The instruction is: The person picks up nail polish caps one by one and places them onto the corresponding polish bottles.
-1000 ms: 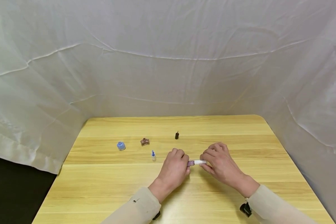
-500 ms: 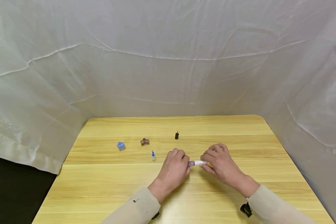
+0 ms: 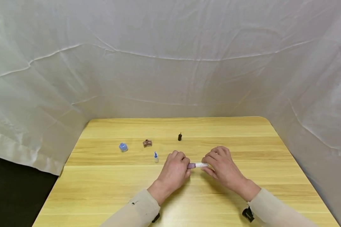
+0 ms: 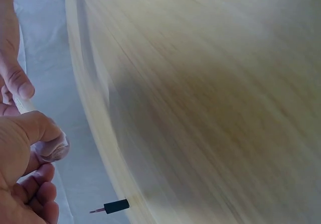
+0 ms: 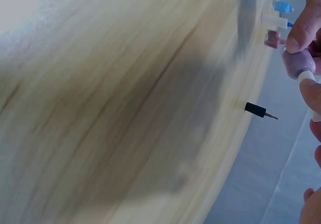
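A purple nail polish bottle (image 3: 191, 165) with a long white cap (image 3: 201, 165) lies sideways above the table, between the two hands. My left hand (image 3: 173, 171) grips the bottle; in the left wrist view its thumb and finger pinch the rounded glass (image 4: 60, 151). My right hand (image 3: 223, 167) pinches the white cap from the other side. Cap and bottle meet end to end, and the fingers hide part of each. In the right wrist view the purple bottle (image 5: 298, 66) shows close to the right thumb.
On the table (image 3: 102, 189) stand an uncapped blue polish bottle (image 3: 123, 147) and an uncapped brown one (image 3: 147, 143). A white cap with blue brush up (image 3: 156, 157) and a black cap with brush up (image 3: 180, 137) stand nearby. Pale curtains (image 3: 170, 78) enclose the table.
Both hands, with the bottle and cap between them, have shifted slightly left. Their grip looks the same, and the things on the table have stayed in place.
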`<state>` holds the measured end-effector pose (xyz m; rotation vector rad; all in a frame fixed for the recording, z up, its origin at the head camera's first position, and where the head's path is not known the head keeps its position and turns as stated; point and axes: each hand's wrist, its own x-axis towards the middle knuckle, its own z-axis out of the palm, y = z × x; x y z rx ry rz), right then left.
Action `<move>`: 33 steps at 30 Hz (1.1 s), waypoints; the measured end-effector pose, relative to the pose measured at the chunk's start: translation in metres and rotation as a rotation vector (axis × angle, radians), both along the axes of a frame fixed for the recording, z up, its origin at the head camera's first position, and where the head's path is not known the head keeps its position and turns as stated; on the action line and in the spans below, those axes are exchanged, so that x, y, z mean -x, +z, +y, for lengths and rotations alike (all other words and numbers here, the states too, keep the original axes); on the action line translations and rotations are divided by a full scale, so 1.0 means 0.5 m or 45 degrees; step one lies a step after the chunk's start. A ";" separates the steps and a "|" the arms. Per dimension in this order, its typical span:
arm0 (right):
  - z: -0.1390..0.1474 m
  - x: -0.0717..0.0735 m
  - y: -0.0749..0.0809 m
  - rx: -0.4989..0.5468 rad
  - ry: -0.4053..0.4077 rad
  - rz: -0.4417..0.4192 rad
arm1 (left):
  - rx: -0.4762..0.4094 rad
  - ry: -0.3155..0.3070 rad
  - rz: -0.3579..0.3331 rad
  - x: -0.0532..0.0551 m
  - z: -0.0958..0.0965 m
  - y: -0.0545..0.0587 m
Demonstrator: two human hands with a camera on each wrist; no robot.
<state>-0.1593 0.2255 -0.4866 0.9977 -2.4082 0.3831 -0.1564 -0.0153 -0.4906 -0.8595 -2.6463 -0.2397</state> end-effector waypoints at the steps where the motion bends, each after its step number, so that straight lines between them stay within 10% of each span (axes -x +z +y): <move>1: 0.000 0.000 -0.001 0.008 0.003 -0.001 | -0.008 -0.001 -0.005 0.000 0.000 0.000; 33: 0.007 -0.006 -0.018 0.135 0.015 -0.093 | -0.026 -0.036 0.071 -0.007 -0.001 -0.004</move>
